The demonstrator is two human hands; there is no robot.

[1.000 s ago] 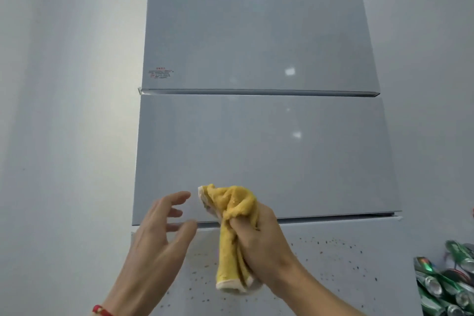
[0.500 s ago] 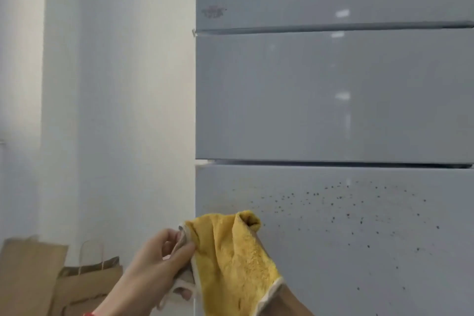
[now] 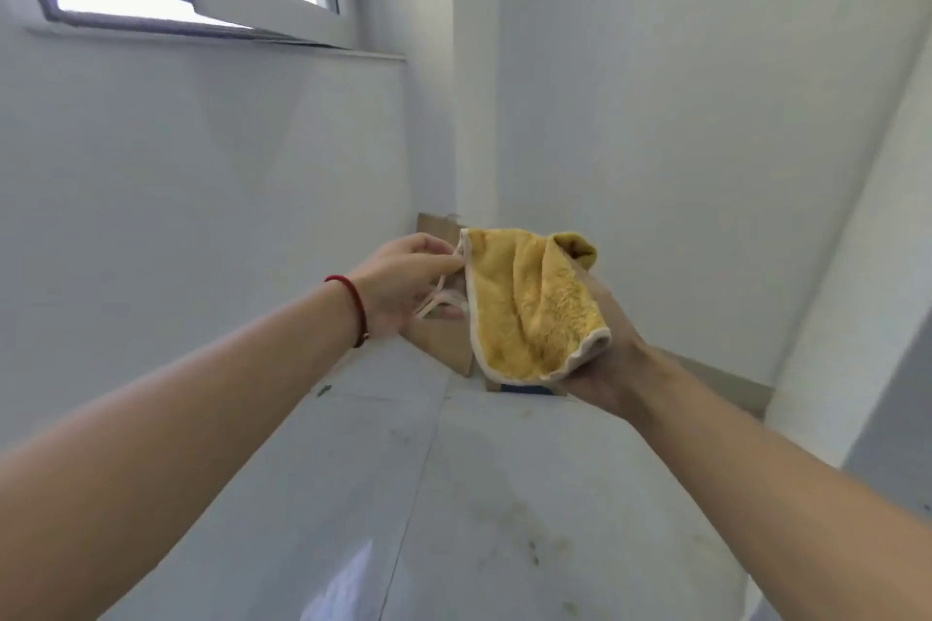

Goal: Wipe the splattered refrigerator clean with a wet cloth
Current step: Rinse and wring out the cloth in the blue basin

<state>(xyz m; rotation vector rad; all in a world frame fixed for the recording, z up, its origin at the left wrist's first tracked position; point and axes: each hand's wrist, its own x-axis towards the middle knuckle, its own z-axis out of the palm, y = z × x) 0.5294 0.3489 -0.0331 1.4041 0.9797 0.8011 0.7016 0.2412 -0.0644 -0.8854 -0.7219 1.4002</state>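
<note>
Our left hand [image 3: 403, 280] pinches the cloth [image 3: 532, 303] at its nine o'clock edge; our right hand [image 3: 597, 358] cups it from beneath at five o'clock, fingers hidden. The cloth hangs mid-air between them, long axis running twelve to six, folded corner up at one o'clock. Best spread it flat into a pad before wiping. No fridge in sight.

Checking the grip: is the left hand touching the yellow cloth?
Touching. The head view shows the left hand pinching the yellow cloth's pale edge.

The yellow cloth [image 3: 534, 303] hides the right hand's [image 3: 602, 358] fingers and most of the paper bag [image 3: 444, 348].
</note>
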